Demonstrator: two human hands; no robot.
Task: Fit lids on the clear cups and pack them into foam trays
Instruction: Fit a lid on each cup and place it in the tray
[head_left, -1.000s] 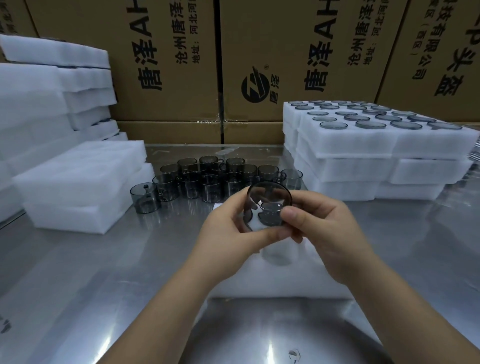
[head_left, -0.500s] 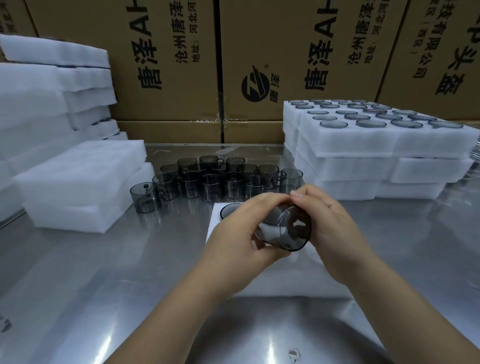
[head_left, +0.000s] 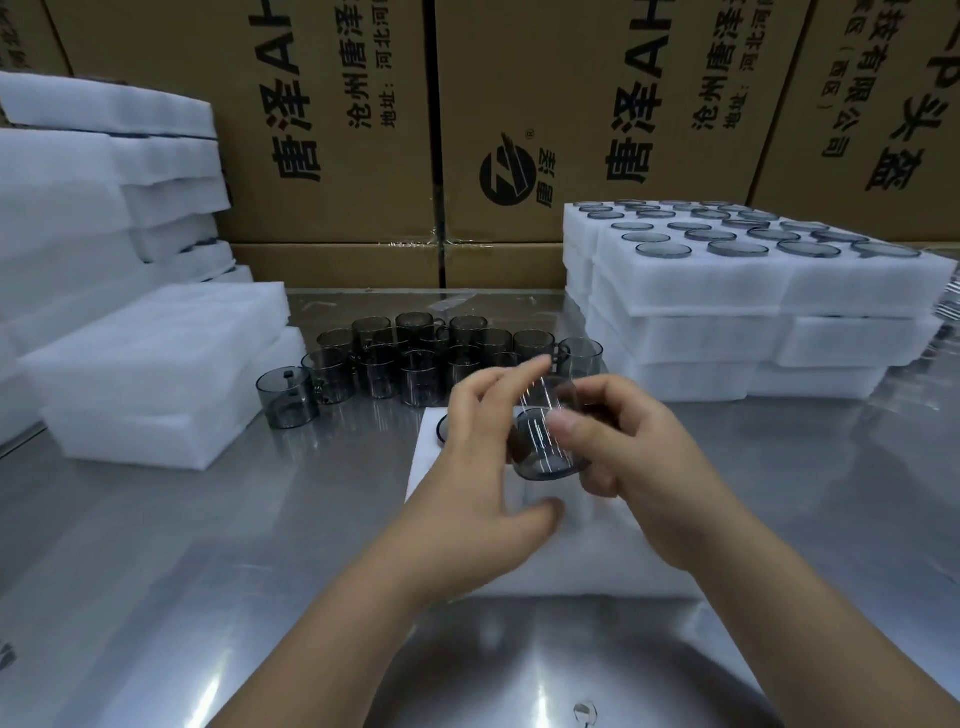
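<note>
A smoky clear cup (head_left: 545, 447) hangs tilted above a white foam tray (head_left: 431, 467) in the middle of the steel table. My right hand (head_left: 639, 457) grips it, thumb on its near wall and fingers behind. My left hand (head_left: 478, 467) sits just left of the cup with fingers spread and straight, the index fingertip reaching over its top. The rim of another cup (head_left: 442, 429) shows in the tray's far left corner, mostly hidden by my left hand. Several loose cups (head_left: 441, 358) stand in a cluster behind. I cannot tell whether the held cup has a lid.
Stacked foam trays (head_left: 727, 296) filled with lidded cups stand at the right. Foam trays (head_left: 156, 374) without cups lie at the left, with a taller pile (head_left: 78, 208) behind. Cardboard boxes (head_left: 332, 130) wall the back. One cup (head_left: 285, 397) stands apart at the left.
The cup has been turned from facing me to tilted and lowered slightly. My left hand has let go of it and spread its fingers; my right hand keeps holding it.
</note>
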